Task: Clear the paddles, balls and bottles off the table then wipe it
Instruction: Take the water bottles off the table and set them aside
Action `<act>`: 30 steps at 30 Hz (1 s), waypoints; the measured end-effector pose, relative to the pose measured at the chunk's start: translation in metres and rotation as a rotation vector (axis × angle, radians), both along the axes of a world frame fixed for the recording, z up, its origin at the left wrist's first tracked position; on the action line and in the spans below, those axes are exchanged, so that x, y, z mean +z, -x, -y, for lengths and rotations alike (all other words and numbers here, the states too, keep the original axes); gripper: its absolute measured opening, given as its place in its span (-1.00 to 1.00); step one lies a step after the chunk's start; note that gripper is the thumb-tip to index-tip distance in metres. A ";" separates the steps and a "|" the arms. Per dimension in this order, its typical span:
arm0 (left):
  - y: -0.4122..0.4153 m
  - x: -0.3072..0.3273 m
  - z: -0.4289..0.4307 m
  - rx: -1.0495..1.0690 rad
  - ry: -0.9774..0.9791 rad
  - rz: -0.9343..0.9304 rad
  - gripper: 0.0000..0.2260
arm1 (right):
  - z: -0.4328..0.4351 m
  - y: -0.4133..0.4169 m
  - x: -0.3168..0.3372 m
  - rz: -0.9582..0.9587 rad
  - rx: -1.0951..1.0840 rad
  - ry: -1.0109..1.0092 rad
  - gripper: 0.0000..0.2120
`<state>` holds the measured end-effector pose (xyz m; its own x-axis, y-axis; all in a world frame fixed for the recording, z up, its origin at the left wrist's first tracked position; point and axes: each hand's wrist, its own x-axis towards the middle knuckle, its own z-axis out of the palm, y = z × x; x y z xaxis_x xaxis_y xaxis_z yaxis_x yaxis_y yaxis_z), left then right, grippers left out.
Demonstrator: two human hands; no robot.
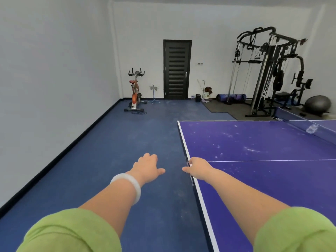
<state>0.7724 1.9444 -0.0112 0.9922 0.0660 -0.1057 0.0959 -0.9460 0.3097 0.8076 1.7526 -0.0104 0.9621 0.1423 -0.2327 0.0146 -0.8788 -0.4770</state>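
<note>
A purple table tennis table (pixel 263 151) with white lines fills the right of the head view, its top dusty with pale smudges. No paddle or ball shows on the part I see. Something pale and see-through, maybe a bottle (pixel 312 128), lies by the net (pixel 300 122) at the far right. My left hand (pixel 148 168) hovers over the blue floor, left of the table's end edge, fingers loosely curled and holding nothing. My right hand (pixel 197 167) is at the table's end edge near the centre line, also holding nothing that I can see.
Blue floor (pixel 127 160) stretches ahead to a black door (pixel 177 70). An exercise bike (pixel 136 93) stands by the far wall. A multi-gym rack (pixel 269 73), rolled mats (pixel 231 98) and a grey exercise ball (pixel 318 105) stand at the back right.
</note>
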 end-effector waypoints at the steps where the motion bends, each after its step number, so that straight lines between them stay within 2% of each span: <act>1: -0.019 0.004 -0.021 -0.007 -0.006 0.002 -0.54 | -0.017 -0.018 0.003 0.005 -0.008 0.009 -0.57; 9: -0.191 0.001 -0.112 -0.113 0.030 -0.017 -0.55 | -0.089 -0.164 0.009 0.012 -0.081 0.019 -0.54; 14: -0.328 -0.019 -0.139 -0.171 0.068 -0.041 -0.54 | -0.109 -0.298 -0.003 -0.028 -0.080 0.065 -0.51; 20: -0.497 -0.020 -0.176 -0.147 0.063 -0.081 -0.52 | -0.138 -0.468 -0.010 -0.074 -0.097 0.042 -0.50; 30: -0.778 -0.021 -0.222 -0.208 0.066 -0.075 -0.55 | -0.180 -0.719 -0.028 -0.074 -0.246 0.018 -0.54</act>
<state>1.5507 2.1667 -0.0326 0.9730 -0.1488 -0.1767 -0.0742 -0.9256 0.3711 1.5264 1.9331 -0.0388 0.9474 -0.0991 -0.3042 -0.2353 -0.8601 -0.4526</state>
